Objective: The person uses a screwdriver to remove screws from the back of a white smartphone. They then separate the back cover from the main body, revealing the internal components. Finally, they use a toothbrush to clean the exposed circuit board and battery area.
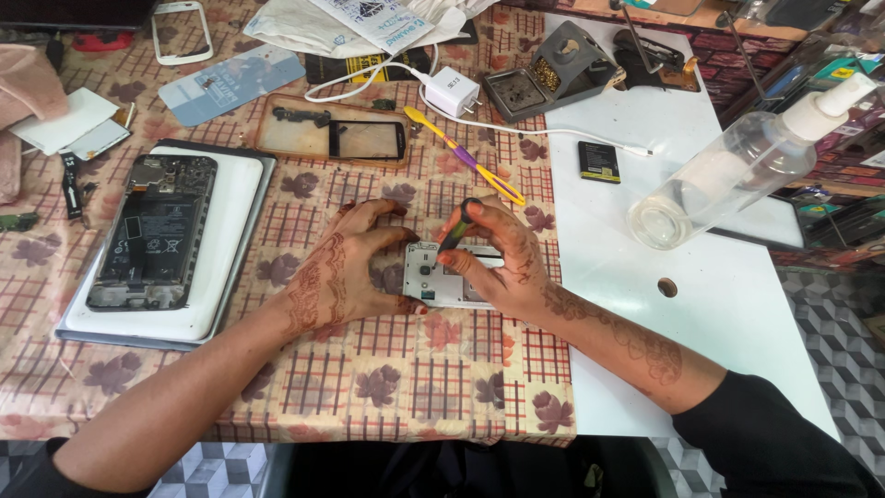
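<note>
A small silver phone body (433,277) lies back-up on the patterned tablecloth (406,378) near the middle. My left hand (341,272) rests on the cloth and steadies the phone's left edge with thumb and fingers. My right hand (502,258) grips a small dark-handled screwdriver (455,232), its tip pointing down at the phone's upper left part. My right palm covers the phone's right half.
An opened black phone (152,231) lies on a white tray (226,249) at left. Behind are a phone frame (332,129), a yellow-purple tool (466,157), a white charger (452,90) with cable and a soldering stand (553,69). A spray bottle (737,171) and a battery (599,161) lie on the white board at right.
</note>
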